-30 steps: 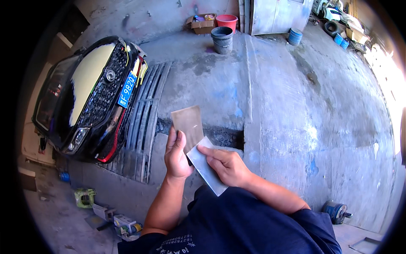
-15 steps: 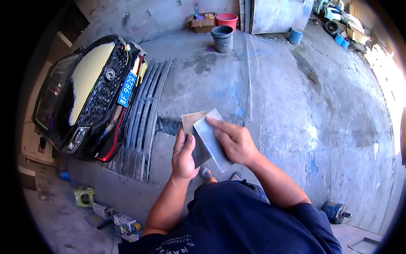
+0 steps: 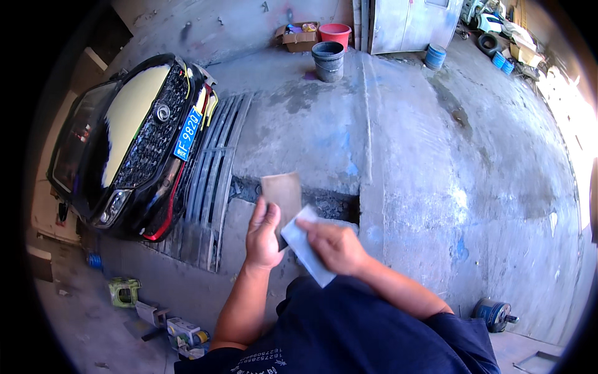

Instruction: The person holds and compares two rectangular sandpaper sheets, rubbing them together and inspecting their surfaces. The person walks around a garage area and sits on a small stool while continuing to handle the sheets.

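Left hand (image 3: 264, 243): clamped on the brown sheet (image 3: 282, 194), with thumb against the face and fingers at the left edge.
Right hand (image 3: 341, 247): gripping the pale sheet (image 3: 304, 249), with one finger stretched toward the upper end and others curled over the right side; slightly blurred.
Brown sheet: held up in front of the body, with the upper end uncovered.
Pale sheet: slanting down to the right, overlapping the lower right part of the brown sheet; contact between the two impossible to tell; lower end in front of the dark shirt (image 3: 367, 340).
Floor opening (image 3: 333, 202): dark, just beyond the sheets.
Car (image 3: 134, 146): black, with a cream patch on the hood; well apart, to the left.
Slatted grate (image 3: 208, 181): beside the car's front.
Dark bucket (image 3: 328, 65): upright, before the red tub (image 3: 335, 34), near the cardboard box (image 3: 300, 43).
Blue jug (image 3: 491, 315): at lower right.
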Available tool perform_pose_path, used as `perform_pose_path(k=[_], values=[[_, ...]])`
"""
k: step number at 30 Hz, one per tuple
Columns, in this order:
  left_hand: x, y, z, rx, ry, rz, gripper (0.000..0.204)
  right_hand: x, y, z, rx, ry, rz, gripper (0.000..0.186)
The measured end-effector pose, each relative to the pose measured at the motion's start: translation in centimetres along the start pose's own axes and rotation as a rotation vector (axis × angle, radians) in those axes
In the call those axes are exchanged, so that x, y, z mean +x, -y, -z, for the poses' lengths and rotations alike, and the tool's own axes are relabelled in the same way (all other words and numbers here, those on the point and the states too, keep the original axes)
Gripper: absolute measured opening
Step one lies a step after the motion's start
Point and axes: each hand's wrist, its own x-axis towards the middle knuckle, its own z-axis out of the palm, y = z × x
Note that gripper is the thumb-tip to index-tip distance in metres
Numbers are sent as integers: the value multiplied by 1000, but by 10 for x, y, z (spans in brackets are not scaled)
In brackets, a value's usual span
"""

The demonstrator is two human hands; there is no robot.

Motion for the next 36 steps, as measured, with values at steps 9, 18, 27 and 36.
perform_pose_path(k=[9, 18, 27, 36], values=[[-5, -15, 1, -107, -163, 23, 32, 40, -6, 57, 16, -208, -220, 55], [-6, 9, -4, -30, -337, -8, 34, 10, 3, 24, -90, 45, 192, 37], [-4, 9, 0, 80, -306, -147, 30, -10, -28, 26, -185, -106, -219, 33], [-3, 25, 1, 172, -170, -81, 29, 17, -36, 46, -373, -228, -307, 26]])
